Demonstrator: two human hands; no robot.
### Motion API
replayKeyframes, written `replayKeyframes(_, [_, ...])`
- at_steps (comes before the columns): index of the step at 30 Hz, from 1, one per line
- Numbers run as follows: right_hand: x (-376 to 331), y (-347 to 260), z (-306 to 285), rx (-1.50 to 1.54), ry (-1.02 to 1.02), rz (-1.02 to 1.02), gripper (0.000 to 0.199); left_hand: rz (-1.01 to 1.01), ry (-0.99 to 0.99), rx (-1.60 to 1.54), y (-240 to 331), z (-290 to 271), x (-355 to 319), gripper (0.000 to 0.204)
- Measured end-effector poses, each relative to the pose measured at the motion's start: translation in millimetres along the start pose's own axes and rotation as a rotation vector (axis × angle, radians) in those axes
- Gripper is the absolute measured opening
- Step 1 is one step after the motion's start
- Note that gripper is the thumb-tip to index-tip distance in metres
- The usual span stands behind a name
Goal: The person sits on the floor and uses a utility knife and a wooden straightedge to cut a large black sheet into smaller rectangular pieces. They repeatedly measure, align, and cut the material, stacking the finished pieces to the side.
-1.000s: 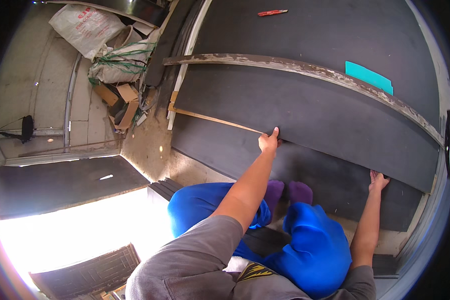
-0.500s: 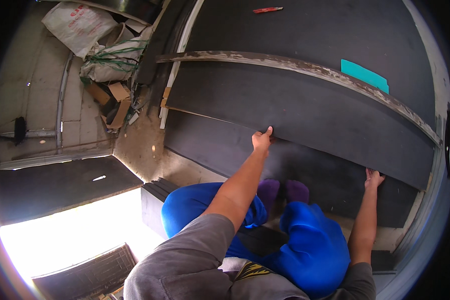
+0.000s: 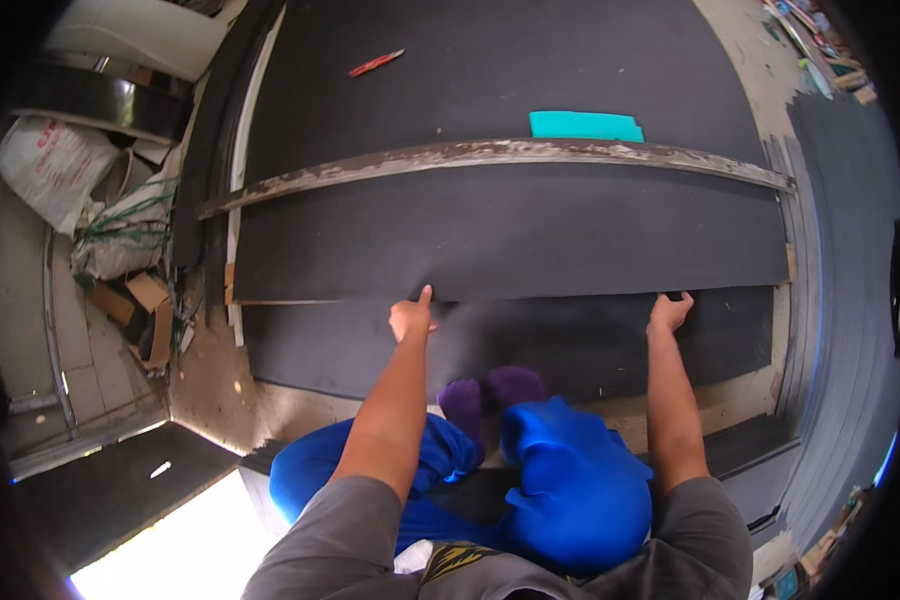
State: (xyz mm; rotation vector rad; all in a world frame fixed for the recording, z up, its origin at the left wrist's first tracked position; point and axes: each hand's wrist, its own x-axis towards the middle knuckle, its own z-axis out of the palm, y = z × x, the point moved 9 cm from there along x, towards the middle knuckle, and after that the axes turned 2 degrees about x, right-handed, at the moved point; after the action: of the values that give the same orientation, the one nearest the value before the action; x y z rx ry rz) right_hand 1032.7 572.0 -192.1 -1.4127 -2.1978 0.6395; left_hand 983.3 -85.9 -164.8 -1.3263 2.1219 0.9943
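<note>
A wide black sheet [image 3: 530,235] lies in front of me, its near edge over another black sheet [image 3: 310,345]. My left hand [image 3: 412,314] pinches that near edge left of the middle, thumb on top and fingers partly hidden beneath. Farther right, my right hand [image 3: 669,313] has hold of the same edge, with some of its fingers tucked out of sight. Across the sheet, beyond both hands, runs a long worn wooden bar [image 3: 510,152] with flaking brown paint. A flat turquoise piece [image 3: 585,126] rests just behind the bar.
A red cutter-like tool [image 3: 377,63] lies on the black surface at the far left. White sacks [image 3: 55,165] and torn cardboard [image 3: 150,310] are heaped at the left. Stacked dark strips [image 3: 850,230] line the right side. My feet in purple socks [image 3: 515,383] are close to the near sheet.
The view has turned, so the sheets now run nearly level across it and more of the right side shows. Both hands remain on the black sheet's near edge.
</note>
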Motion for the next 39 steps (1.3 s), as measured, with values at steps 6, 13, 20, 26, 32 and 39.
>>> replayKeyframes(6, [-88.6, -193.2, 0.7, 0.045, -0.394, -0.643, 0.045, 0.514, 0.139, 0.606, 40.4, -27.0, -7.4, 0.077])
replayKeyframes(13, [-131.2, -353.0, 110.6, -0.27, -0.702, -1.115, 0.089, 0.461, -0.143, 0.788, 34.1, 16.3, -0.3, 0.11])
replayKeyframes(20, [-112.8, -396.1, 199.5, -0.483, -0.768, -1.064, 0.093, 0.422, -0.178, 0.831, 32.6, 19.2, 10.4, 0.115])
replayKeyframes(26, [-111.8, -403.8, 202.0, -0.432, -0.785, -1.248, 0.059, 0.412, -0.117, 0.802, 60.1, 23.0, 16.3, 0.115])
replayKeyframes(32, [-118.5, -398.4, 198.3, -0.305, -0.872, -1.312, 0.059, 0.447, 0.08, 0.835, 118.9, 10.7, 6.0, 0.132])
replayKeyframes(39, [-121.4, -404.2, 173.2, -0.136, -1.006, -1.29, 0.058, 0.798, 0.127, 1.221, 256.7, 2.2, -14.0, 0.16])
